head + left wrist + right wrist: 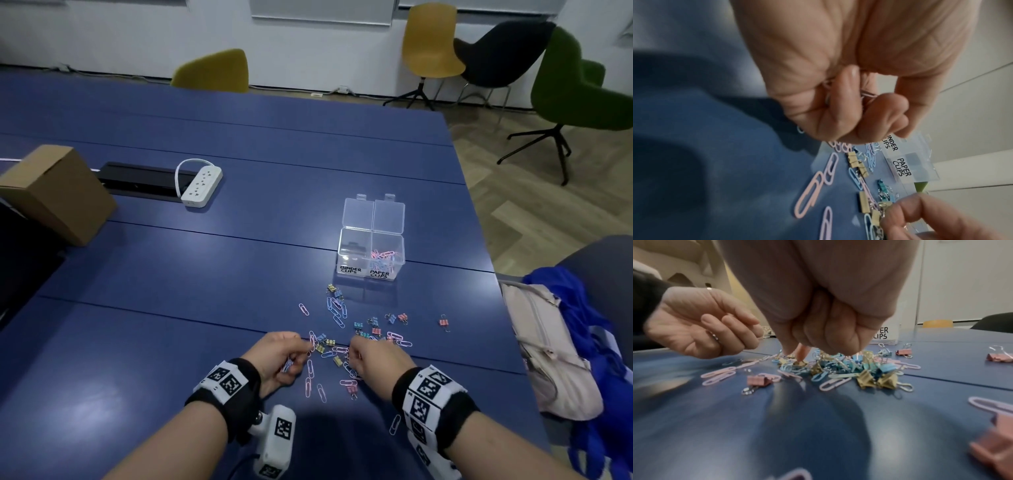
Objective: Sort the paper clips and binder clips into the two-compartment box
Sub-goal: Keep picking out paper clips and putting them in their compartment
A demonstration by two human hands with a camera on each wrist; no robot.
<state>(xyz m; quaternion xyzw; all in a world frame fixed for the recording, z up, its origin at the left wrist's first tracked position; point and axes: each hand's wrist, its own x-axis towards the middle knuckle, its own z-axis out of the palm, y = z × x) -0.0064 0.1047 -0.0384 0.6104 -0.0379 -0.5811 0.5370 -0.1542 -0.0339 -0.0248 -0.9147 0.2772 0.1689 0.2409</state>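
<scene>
A person is sitting at a blue counter (205, 274), sorting a scatter of pastel paper clips (337, 317) and small binder clips (375, 325). The clear two-compartment box (371, 251) is standing just beyond the scatter with its lids open; the compartment labelled paper clips is holding pink and blue ones, while the binder clip side is looking nearly empty.

The left hand (279, 358) is curling around several gathered paper clips. The right hand (373, 356) is reaching down into the pile with fingers bunched; whether it is actually pinching a clip I cannot tell.

To do this step well, it is probably best to be lifting one kind only, teasing tangled clips apart before carrying them to the matching label.
</scene>
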